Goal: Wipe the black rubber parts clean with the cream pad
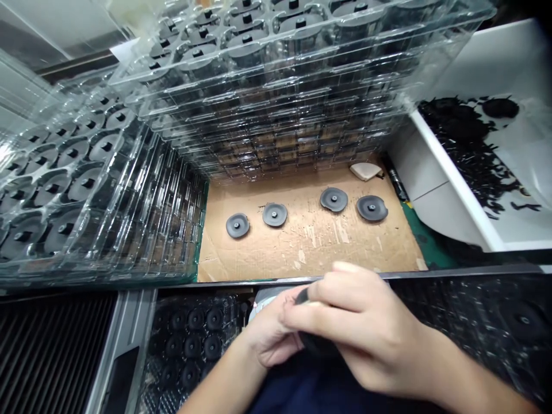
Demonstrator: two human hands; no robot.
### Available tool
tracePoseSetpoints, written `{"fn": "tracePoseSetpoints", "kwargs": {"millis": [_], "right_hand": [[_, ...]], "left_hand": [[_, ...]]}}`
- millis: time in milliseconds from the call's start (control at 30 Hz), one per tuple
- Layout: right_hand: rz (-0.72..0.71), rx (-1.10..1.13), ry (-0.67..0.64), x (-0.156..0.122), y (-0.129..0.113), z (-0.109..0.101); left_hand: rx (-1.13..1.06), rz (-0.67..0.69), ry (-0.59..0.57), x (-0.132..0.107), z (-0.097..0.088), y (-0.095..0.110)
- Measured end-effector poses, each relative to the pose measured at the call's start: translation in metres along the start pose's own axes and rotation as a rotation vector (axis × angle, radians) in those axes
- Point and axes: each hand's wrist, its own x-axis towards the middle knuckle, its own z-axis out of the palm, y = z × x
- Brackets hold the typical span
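Note:
Just in front of the bench edge, my left hand (pixel 276 339) and my right hand (pixel 362 322) are together at the lower middle. Between them is a dark disc (pixel 301 296), mostly hidden by my fingers; a bit of its dark edge shows. My left hand is closed around it from the left. The fingers of my right hand are curled over it, thumb and forefinger pressed near its edge; any small tool there cannot be made out. Beyond, several dark discs with small central hubs lie on the cardboard (pixel 276 259), among them a left one (pixel 237 225) and a right one (pixel 372 208).
Clear plastic trays (pixel 276 63) of discs are stacked behind the cardboard, and another stack (pixel 142 190) stands left. At right, a white bin (pixel 457 195) holds black scraps (pixel 466 149). A marker (pixel 397 178) and white pad (pixel 365 171) lie nearby. More filled trays (pixel 192 345) sit below.

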Motion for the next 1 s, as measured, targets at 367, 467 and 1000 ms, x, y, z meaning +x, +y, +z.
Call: {"fn": "tracePoseSetpoints", "kwargs": {"millis": [367, 467, 1000], "right_hand": [[0.423, 0.406, 0.229, -0.041, 0.009, -0.004], [0.752, 0.518, 0.582, -0.055, 0.02, 0.006], [0.672, 0.002, 0.382, -0.035, 0.008, 0.025]], "left_hand": [[-0.326, -0.209, -0.193, -0.004, -0.008, -0.011], [-0.374, -0.119, -0.285, -0.005, -0.014, -0.006], [-0.287, 0.084, -0.123, -0.006, -0.011, 0.001]]}}
